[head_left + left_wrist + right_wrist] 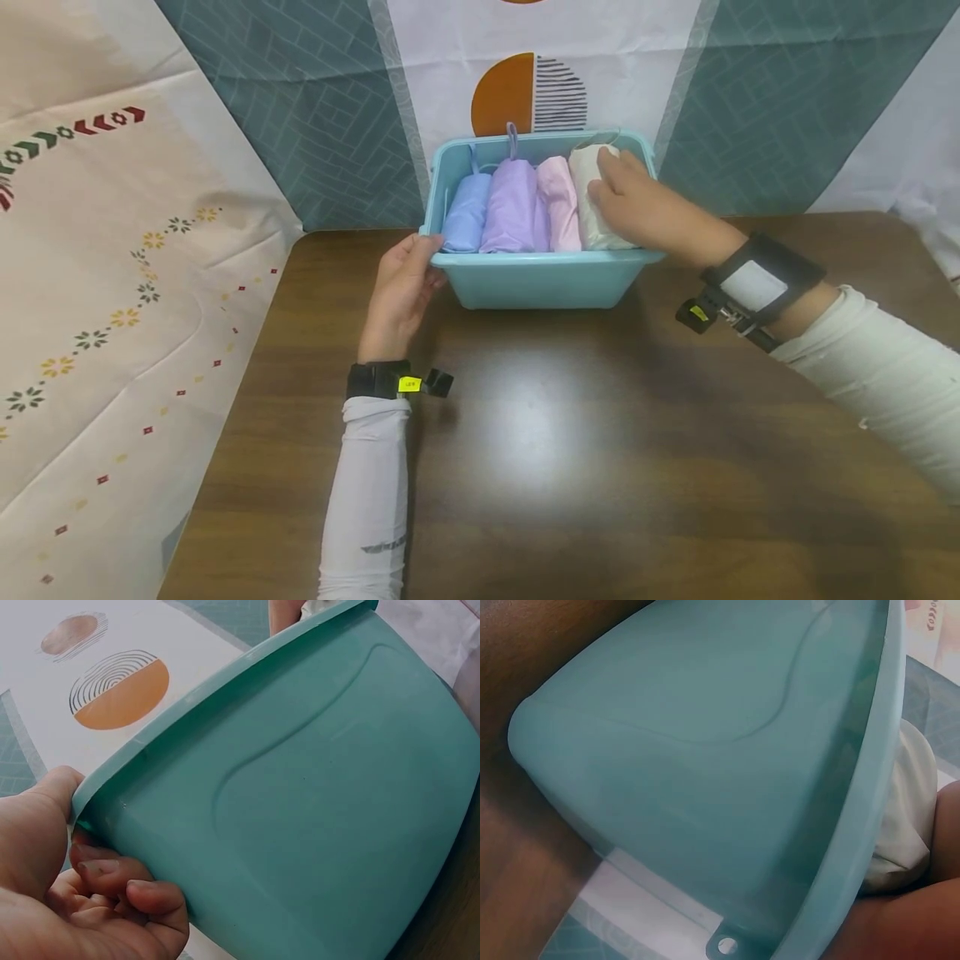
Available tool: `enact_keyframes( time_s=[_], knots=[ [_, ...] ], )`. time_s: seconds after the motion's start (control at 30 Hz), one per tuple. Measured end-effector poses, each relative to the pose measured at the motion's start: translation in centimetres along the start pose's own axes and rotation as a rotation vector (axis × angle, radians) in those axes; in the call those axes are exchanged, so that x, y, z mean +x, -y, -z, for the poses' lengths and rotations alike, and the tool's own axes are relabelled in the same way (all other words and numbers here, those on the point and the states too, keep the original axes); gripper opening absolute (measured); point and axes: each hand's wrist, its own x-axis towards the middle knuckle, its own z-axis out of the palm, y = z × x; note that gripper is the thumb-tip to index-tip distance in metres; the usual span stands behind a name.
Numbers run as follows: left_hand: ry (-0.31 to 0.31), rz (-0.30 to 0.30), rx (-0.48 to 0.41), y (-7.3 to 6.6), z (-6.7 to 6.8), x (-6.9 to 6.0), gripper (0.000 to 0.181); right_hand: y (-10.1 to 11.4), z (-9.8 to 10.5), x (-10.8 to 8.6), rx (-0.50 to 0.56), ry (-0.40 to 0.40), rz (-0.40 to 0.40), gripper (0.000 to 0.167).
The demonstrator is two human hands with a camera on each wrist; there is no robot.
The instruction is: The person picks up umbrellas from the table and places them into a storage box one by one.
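Note:
A light blue plastic bin [540, 282] stands on the table with a row of rolled cloth bundles in it. From left to right these are a blue bundle [467, 212], a purple one [510, 207], a pink one [559, 200] and a white one [583, 179]. My left hand [401, 283] pinches the bin's front left corner, thumb on the rim and fingers curled beneath it. At the bin's right side, my right hand [643, 204] reaches over the rim and grips the white bundle from above. Some right fingertips are hidden. In the right wrist view the white bundle [907, 817] bulges beyond the rim.
The brown wooden table [337, 483] stretches in front of the bin. Behind it hangs a patterned cloth [337, 125], close to the bin's back edge. A white embroidered cloth [112, 275] borders the table on the left.

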Motion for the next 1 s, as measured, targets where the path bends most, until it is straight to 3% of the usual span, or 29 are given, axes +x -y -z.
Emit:
enact_keyframes(
  time_s=[0.23,0.47,0.73,0.87,1.0],
  knots=[
    [0.016,-0.026,-0.010,0.1,-0.1,0.4,0.025,-0.1,0.1,0.4,-0.030,-0.069,0.039,0.067],
    [-0.005,-0.012,-0.009,0.2,-0.4,0.2,0.024,-0.4,-0.2,0.2,-0.023,-0.063,-0.020,0.069],
    [0.011,-0.028,-0.023,0.0,-0.7,0.0,0.026,-0.5,-0.7,-0.3,-0.014,-0.144,-0.007,0.069],
    [0.009,-0.026,-0.017,-0.2,-0.7,-0.1,0.025,-0.6,-1.4,-0.9,0.022,-0.249,0.029,0.066],
    [0.011,-0.023,-0.013,-0.2,-0.6,0.1,0.025,-1.0,-2.7,-1.4,0.042,-0.455,0.119,0.059]
  ],
)
